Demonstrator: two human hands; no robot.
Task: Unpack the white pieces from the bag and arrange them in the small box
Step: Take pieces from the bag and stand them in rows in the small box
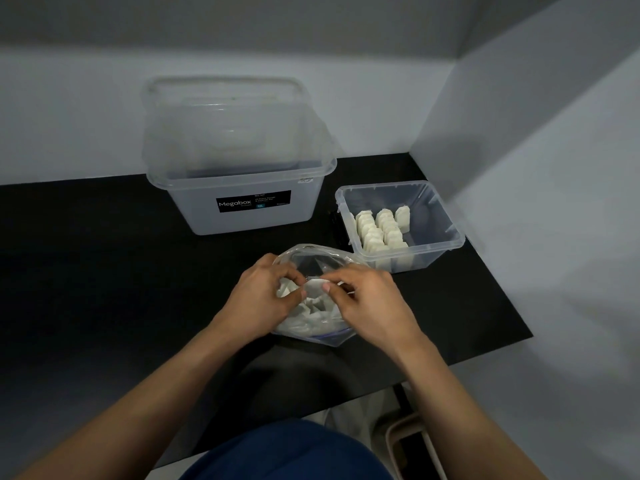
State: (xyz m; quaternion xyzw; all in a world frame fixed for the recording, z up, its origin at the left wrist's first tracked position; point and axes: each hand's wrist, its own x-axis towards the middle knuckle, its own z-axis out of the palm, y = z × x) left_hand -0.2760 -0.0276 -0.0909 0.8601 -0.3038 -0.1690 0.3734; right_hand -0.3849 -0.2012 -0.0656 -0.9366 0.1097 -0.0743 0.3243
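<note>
1. The black table point(104, 271) carries everything within arm's reach.
2. A large clear tub point(239, 216) stands beyond the left hand point(259, 296), seemingly parked out of the way.
3. The small box point(446, 226) sits just beyond the right hand point(370, 303), close for short transfers. Rows of upright pieces point(377, 230) fill its left side.
4. The bag point(311, 258) lies open under both hands, with more pieces inside.
5. The hands meet at its mouth, fingers curled.
6. Together they pinch one white piece point(316, 284), probably to lift it clear.
</note>
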